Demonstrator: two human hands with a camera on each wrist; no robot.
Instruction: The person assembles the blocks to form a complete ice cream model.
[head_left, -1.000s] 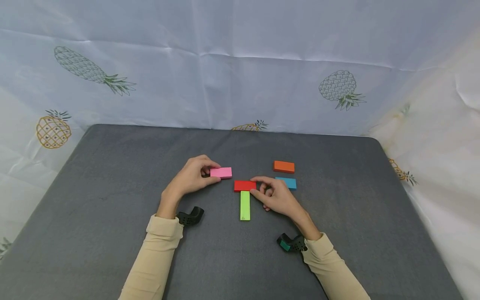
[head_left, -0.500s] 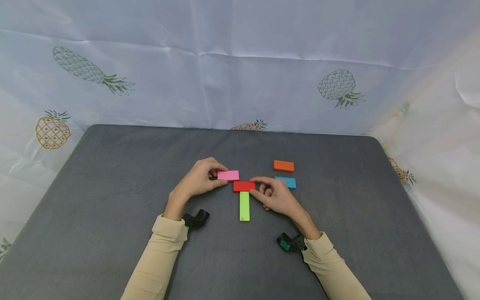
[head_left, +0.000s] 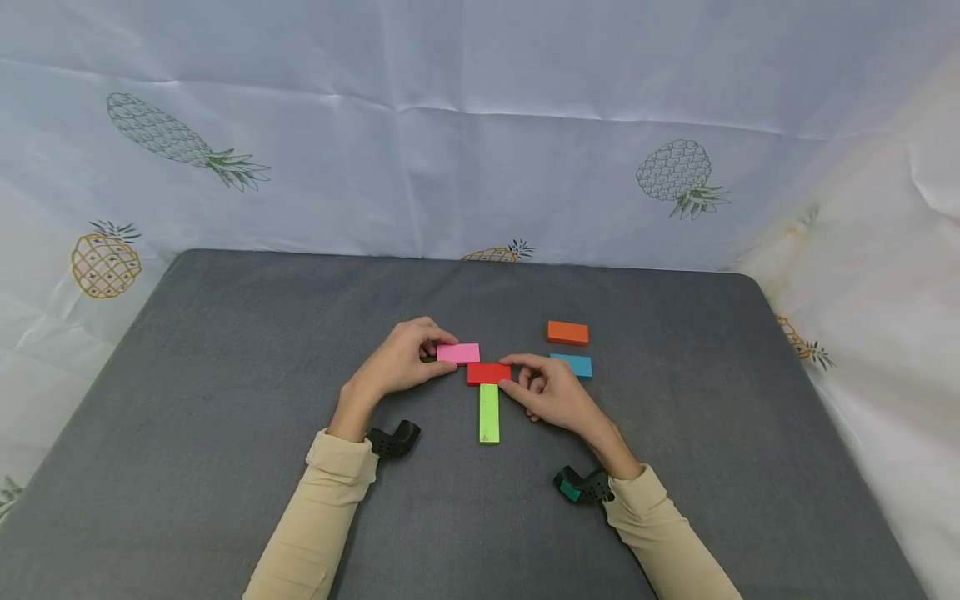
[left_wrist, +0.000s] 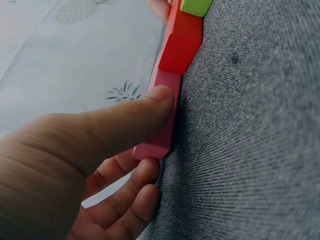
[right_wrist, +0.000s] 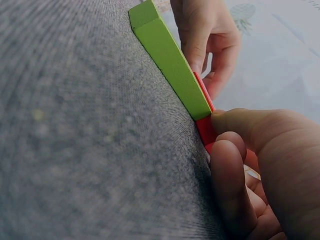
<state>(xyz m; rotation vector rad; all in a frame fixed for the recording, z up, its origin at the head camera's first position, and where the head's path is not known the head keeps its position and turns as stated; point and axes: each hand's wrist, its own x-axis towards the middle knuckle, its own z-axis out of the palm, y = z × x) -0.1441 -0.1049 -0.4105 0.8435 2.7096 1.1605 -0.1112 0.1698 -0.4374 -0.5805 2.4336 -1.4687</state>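
Note:
My left hand (head_left: 401,358) pinches a pink block (head_left: 458,353) between thumb and fingers. The pink block lies on the table, its right end against the far left edge of a red block (head_left: 488,373). With thumb and index finger, my right hand (head_left: 553,392) holds the red block at its right end. A light green block (head_left: 489,414) runs toward me from the red block's near side, touching it. In the left wrist view the thumb presses on the pink block (left_wrist: 161,135), beside the red block (left_wrist: 182,40). The green block (right_wrist: 170,65) fills the middle of the right wrist view.
Beyond my right hand lies a blue block (head_left: 573,366), partly covered by the hand. An orange block (head_left: 567,333) sits farther back, apart from it. The grey table (head_left: 225,400) ends at a pale pineapple-print cloth (head_left: 420,183).
My left hand has slid the pink block right and slightly toward me, from apart until it meets the red block. My right hand has stayed on the red block.

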